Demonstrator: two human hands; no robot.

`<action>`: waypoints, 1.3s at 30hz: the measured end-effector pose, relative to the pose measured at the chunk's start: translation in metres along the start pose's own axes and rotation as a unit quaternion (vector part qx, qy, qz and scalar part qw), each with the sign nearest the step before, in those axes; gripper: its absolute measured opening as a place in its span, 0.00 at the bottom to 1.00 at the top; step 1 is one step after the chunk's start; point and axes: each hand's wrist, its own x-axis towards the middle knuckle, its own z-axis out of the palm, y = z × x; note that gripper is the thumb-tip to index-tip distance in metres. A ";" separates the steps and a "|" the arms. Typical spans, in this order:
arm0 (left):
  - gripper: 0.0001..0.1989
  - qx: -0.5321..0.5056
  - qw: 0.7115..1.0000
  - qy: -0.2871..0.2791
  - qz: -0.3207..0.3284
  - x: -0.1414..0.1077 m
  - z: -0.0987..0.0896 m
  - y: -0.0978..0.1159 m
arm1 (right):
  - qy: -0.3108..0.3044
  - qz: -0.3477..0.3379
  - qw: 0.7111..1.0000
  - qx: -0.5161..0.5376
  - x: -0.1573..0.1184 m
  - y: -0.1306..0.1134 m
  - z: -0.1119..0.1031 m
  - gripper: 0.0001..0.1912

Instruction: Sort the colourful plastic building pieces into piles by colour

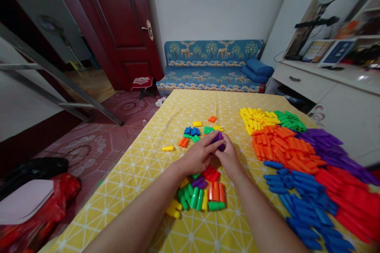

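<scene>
My left hand [198, 154] and my right hand [228, 156] meet over the middle of the table, fingers closed around several purple marker caps [220, 140]. Part of these caps is hidden by the fingers. Just below the hands lies a mixed cluster: red caps [211, 174], purple caps [199, 183], orange caps [216, 192], green caps [194, 197] and yellow caps [173, 208]. Beyond the hands are blue caps [191, 131], orange caps [183, 142], green caps [208, 129] and a lone yellow cap [168, 148].
Piles sorted by colour cover the table's right side: yellow [255, 119], green [291, 121], orange [282, 147], purple [325, 148], blue [308, 201] and red [353, 197]. A patterned yellow cloth [133, 189] covers the table. A blue sofa [204, 72] stands behind; a white cabinet [314, 87] is at right.
</scene>
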 end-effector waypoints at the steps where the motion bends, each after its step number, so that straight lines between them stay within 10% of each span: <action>1: 0.35 0.010 1.000 -0.002 0.006 0.000 0.000 0.002 | -0.002 0.001 1.000 -0.007 0.000 -0.002 0.001 0.27; 15: 0.29 0.055 0.998 0.025 0.013 -0.001 0.005 -0.001 | 0.038 -0.087 0.979 -0.179 -0.009 -0.014 0.005 0.38; 26: 0.14 0.055 0.998 -0.011 -0.021 0.003 0.003 -0.001 | -0.002 -0.045 0.792 -0.609 -0.013 -0.028 -0.001 0.22; 33: 0.14 0.059 0.998 0.000 -0.024 0.003 0.003 -0.001 | -0.013 -0.034 0.802 -0.596 -0.015 -0.031 0.000 0.24; 39: 0.20 0.100 0.977 0.183 -0.047 -0.001 0.000 0.000 | 0.057 -0.161 0.864 -0.473 -0.016 -0.031 0.002 0.24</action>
